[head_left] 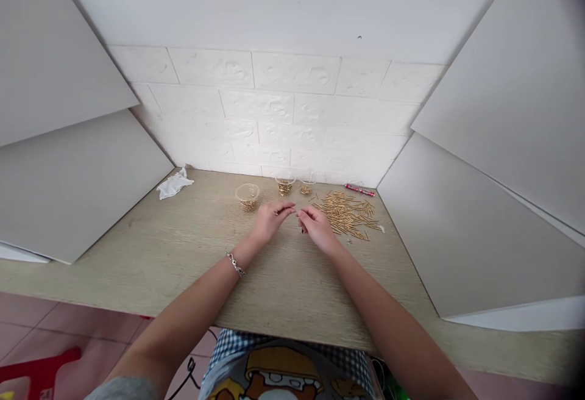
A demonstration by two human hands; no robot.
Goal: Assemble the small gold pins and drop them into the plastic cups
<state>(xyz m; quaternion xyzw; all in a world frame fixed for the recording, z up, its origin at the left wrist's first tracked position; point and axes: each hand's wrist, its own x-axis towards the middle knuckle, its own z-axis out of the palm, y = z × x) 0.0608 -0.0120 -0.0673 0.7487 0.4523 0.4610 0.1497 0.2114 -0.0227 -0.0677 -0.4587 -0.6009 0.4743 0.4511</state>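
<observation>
Pinching in close over the middle of the wooden tabletop (283,278), the left hand (269,220) and right hand (317,228) meet fingertip to fingertip, and between them sits what looks like one thin brass pin (295,211), too small to make out clearly. Both hands appear closed on it in a fine pinch, left at one end, right at the other. Just to the right lies the loose pile of brass pins (347,214), fanned out flat. Beyond the hands stand three clear plastic cups: the left cup (247,196), the middle cup (284,186) and the right cup (306,188), each with a little brass in the bottom. My read: these pins are light, stiff and slick, easy to roll or drop, so a fingertip grip near the ends suits them best.
</observation>
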